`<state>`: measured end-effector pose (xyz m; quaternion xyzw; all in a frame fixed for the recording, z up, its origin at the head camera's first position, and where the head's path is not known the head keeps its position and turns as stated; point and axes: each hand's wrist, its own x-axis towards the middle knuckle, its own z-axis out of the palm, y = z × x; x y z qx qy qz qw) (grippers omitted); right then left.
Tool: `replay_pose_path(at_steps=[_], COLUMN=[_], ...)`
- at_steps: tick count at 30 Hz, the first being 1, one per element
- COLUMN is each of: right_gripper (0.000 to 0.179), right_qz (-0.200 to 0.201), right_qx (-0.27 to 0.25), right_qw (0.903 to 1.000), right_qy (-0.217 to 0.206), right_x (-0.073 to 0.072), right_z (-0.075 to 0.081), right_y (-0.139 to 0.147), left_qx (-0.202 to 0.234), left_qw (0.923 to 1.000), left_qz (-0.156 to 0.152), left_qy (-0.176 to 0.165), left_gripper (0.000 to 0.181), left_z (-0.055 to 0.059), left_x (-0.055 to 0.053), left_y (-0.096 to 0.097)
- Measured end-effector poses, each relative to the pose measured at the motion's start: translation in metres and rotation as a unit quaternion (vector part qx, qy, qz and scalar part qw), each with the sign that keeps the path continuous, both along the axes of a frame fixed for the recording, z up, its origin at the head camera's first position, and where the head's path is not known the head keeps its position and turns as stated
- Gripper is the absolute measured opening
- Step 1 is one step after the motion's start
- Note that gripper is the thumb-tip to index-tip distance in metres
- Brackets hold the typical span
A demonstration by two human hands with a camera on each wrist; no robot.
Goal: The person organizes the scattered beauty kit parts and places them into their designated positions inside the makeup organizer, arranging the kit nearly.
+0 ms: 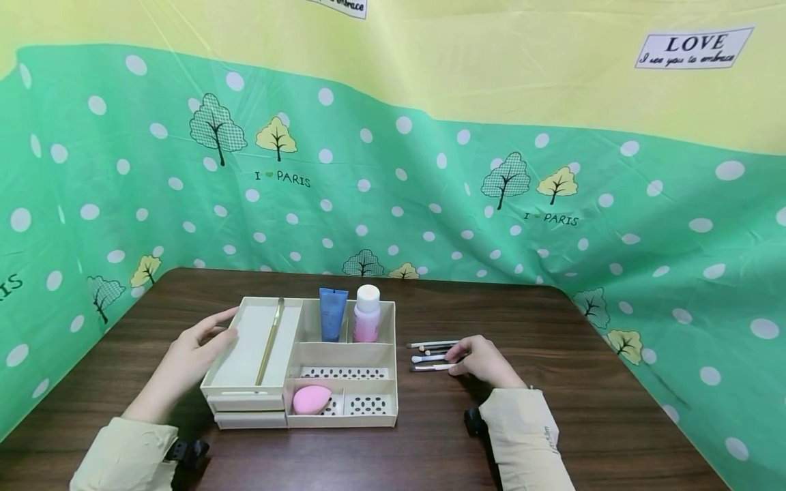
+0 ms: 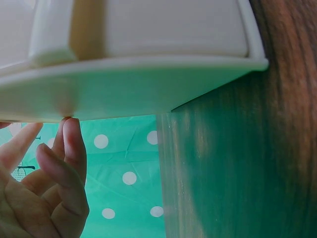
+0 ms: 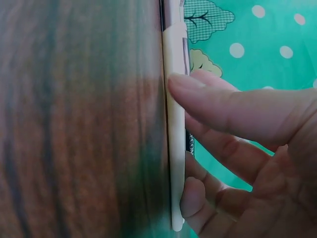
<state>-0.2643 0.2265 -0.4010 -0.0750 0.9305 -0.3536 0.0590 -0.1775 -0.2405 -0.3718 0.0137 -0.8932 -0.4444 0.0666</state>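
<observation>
A cream desk organizer (image 1: 344, 352) stands on the table. My left hand (image 1: 189, 352) is at its left side, fairly straight fingertips touching the outer wall in the left wrist view. To the right of the organizer, several makeup brushes (image 1: 430, 358) lie side by side, heads pointing left. My right hand (image 1: 488, 363) is over their handle ends. In the right wrist view its thumb presses a pale brush handle (image 3: 174, 124), with the other fingers curled in from the far side. Parts of the other brushes are hidden behind that handle and the fingers.
The organizer's back compartments hold a blue tube (image 1: 332, 315) and a pink bottle (image 1: 366, 317) with a white cap. A pink makeup sponge (image 1: 311, 400) sits in a front compartment. A slim gold stick (image 1: 270, 341) lies on the left lid. Behind the table (image 1: 589, 409) hangs a patterned cloth (image 1: 393, 184).
</observation>
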Motion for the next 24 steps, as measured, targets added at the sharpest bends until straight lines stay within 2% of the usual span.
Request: replay_pose_path(at_steps=[12, 24], right_gripper=[0.019, 0.017], right_qz=[0.052, 0.108], right_qx=[0.012, 0.008], right_qw=[0.9982, 0.9937], right_qy=[-0.025, -0.029], right_x=[0.0067, 0.0068], right_z=[0.0045, 0.0063], right_y=[-0.0013, -0.0006], left_qx=[0.003, 0.002], left_qw=[1.0000, 1.0000], left_qz=[-0.002, -0.002], left_qy=[0.000, -0.005], left_gripper=[0.054, 0.055], left_z=[0.0001, 0.0011], left_x=[0.0003, 0.0006], left_y=[0.0005, -0.0004])
